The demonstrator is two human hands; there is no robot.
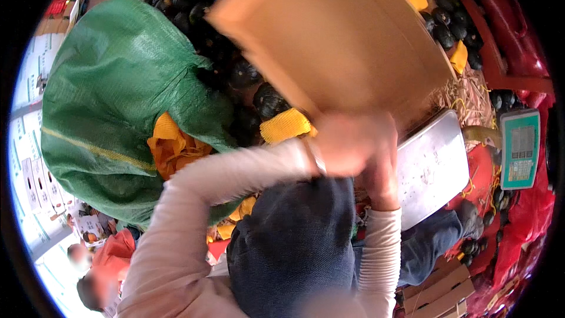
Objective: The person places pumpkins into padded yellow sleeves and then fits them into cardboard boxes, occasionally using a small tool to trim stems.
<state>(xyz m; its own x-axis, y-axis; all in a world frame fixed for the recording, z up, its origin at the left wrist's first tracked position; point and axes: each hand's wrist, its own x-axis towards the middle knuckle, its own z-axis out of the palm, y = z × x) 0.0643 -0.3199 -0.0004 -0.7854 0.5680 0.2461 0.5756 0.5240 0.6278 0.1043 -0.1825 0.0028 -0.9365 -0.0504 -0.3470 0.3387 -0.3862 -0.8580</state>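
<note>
A brown cardboard box [347, 35], blurred by motion at its left corner, fills the upper middle. Both hands meet at its near edge, over my dark-trousered knee. My left hand [344, 141] lies across the front of the right, its fingers smeared by motion. Behind it, my right hand [381, 168] is partly covered and blurred too. Whether either hand grips the box cannot be made out. Yellow foam netting [286, 126] lies just left of my left hand. To the right of my right hand is the metal scale platform [432, 168].
A big green woven sack [118, 82] with orange netting [173, 144] stands at left. Dark green squashes [269, 100] are piled behind it and around the box. The scale's green display [520, 150] is at far right. Other people [112, 259] are at lower left; flattened cardboard [438, 291] lies lower right.
</note>
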